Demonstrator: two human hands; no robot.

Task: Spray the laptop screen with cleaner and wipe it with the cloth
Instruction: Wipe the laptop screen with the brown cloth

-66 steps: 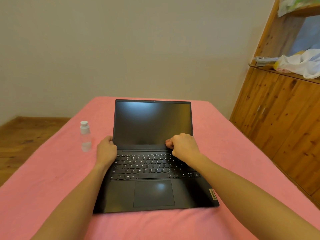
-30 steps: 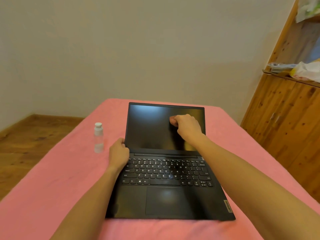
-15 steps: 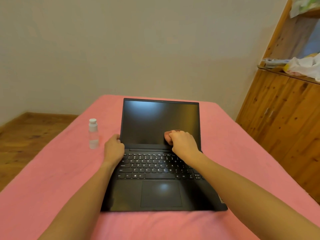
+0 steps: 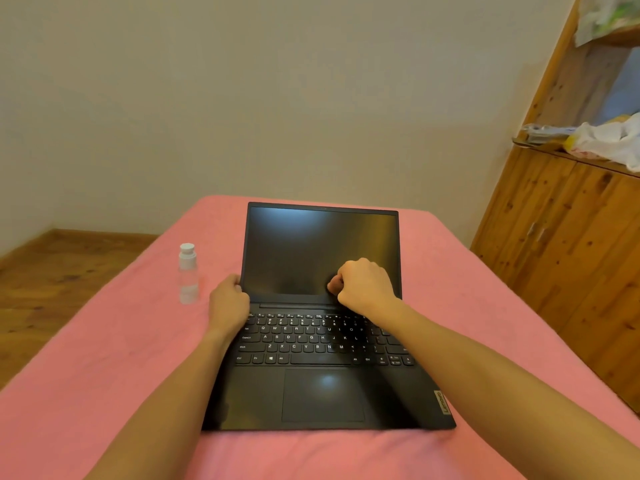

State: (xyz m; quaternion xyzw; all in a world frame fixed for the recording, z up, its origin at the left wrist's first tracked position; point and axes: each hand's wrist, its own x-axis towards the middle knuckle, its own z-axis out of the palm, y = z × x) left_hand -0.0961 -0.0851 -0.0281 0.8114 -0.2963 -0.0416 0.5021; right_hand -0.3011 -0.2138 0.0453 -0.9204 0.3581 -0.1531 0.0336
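Note:
A black laptop (image 4: 322, 396) lies open on the pink-covered table (image 4: 104, 375), its dark screen (image 4: 298, 251) upright and facing me. My right hand (image 4: 363, 285) is a fist pressed against the lower right part of the screen. A small pinkish bit of cloth (image 4: 334, 284) peeks out at its knuckles; the rest is hidden in the fist. My left hand (image 4: 227, 303) grips the screen's lower left edge by the hinge. A small clear spray bottle (image 4: 188, 273) with a white cap stands upright left of the laptop, apart from both hands.
A wooden cabinet (image 4: 571, 254) stands close along the table's right side, with a white plastic bag (image 4: 609, 140) on its ledge. A plain wall is behind the table. Wooden floor (image 4: 52, 271) shows at the left.
My right hand rubbed from the screen's bottom up to its upper middle, then came back down to the lower right. My left hand kept its hold on the left edge.

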